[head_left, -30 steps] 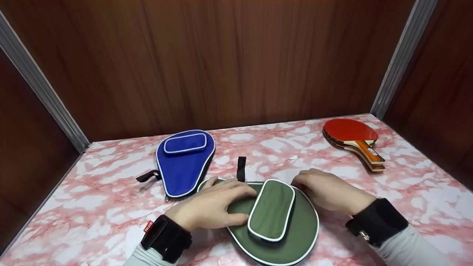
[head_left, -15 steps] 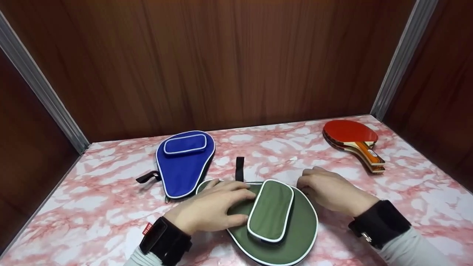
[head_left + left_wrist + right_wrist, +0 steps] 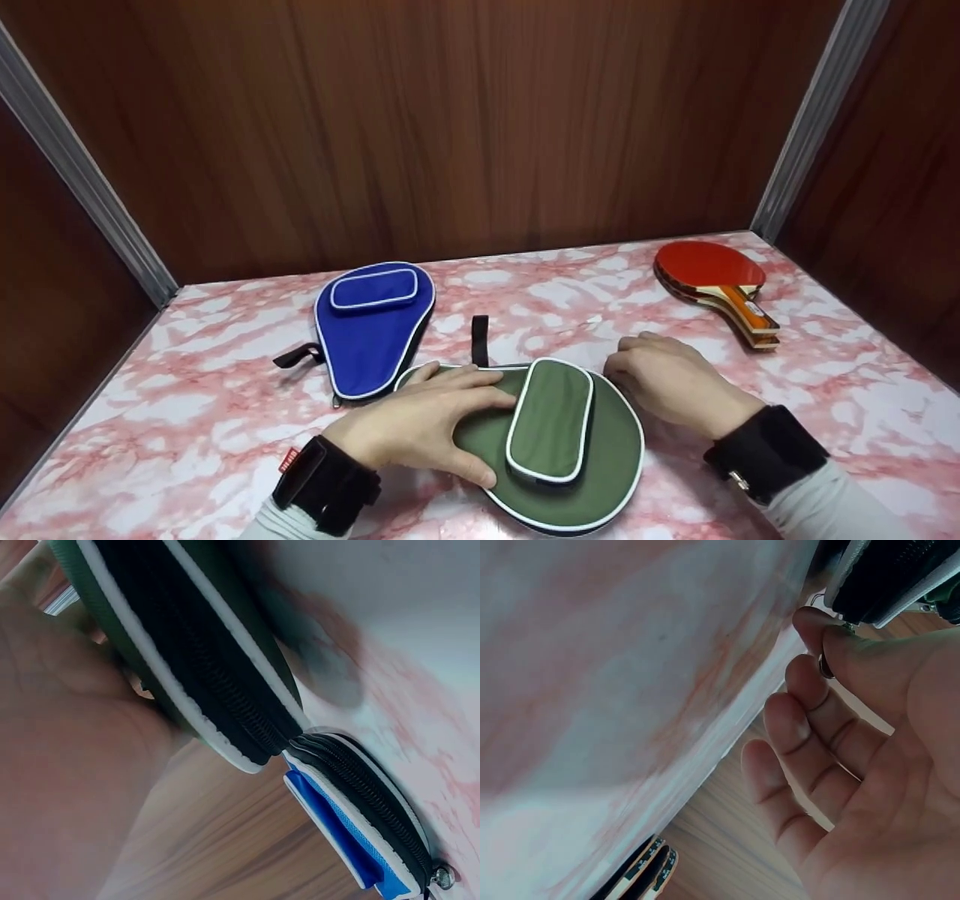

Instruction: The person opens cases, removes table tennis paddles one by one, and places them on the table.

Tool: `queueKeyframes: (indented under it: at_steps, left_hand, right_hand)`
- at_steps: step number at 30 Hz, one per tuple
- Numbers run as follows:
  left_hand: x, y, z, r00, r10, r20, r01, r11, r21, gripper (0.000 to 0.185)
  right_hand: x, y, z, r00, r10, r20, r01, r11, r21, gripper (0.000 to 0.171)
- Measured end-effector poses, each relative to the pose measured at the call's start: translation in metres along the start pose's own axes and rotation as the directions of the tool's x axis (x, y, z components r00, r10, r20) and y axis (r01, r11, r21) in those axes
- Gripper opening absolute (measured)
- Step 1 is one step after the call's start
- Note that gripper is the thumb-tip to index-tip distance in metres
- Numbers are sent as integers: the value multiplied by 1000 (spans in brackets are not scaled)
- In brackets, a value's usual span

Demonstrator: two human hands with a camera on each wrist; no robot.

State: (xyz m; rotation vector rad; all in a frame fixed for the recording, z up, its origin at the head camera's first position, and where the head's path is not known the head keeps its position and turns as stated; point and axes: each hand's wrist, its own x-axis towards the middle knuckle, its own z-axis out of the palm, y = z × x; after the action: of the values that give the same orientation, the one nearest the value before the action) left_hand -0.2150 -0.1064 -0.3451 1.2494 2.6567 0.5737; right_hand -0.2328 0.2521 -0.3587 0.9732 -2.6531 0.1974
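While hands [image 3: 420, 427] [image 3: 671, 382] handle it, green case [image 3: 592, 465] lies zipped.

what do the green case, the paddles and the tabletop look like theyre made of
Green case: apparently woven fabric, matte, with white piping and a black zipper band; the left hand rests on it.
Paddles: smooth red rubber faces on layered wood, judging by the striped edges and handles.
Tabletop: glossy pink-and-white marble pattern, possibly laminate rather than stone.
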Motion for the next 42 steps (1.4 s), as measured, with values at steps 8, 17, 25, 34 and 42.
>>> queueKeyframes:
  at_steps: [8, 17, 25, 34, 42]
  left_hand:
    - [0, 1, 1, 1000, -7, -10, 8, 1000, 9, 82]
    - [0, 1, 2, 1000, -7, -22, 7, 1000, 10, 82]
    - [-1, 2, 2, 999, -18, -26, 19, 1000, 25, 82]
    - [-1, 4, 1, 999, -27, -26, 28, 999, 36, 82]
    - [-1, 4, 2, 999, -27, -24, 28, 999, 45, 82]
  right_hand:
    - [0, -2, -1, 999, 23, 24, -23, 1000, -8, 29]
    - [-3, -1, -2, 999, 30, 36, -29, 999, -12, 32]
    - [-3, -2, -4, 998, 49, 50, -48, 999, -13, 33]
    - [-3, -2, -5, 995, 65, 69, -65, 998, -6, 32]
    - [-4, 0, -8, 993, 69, 99, -71, 997, 12, 31]
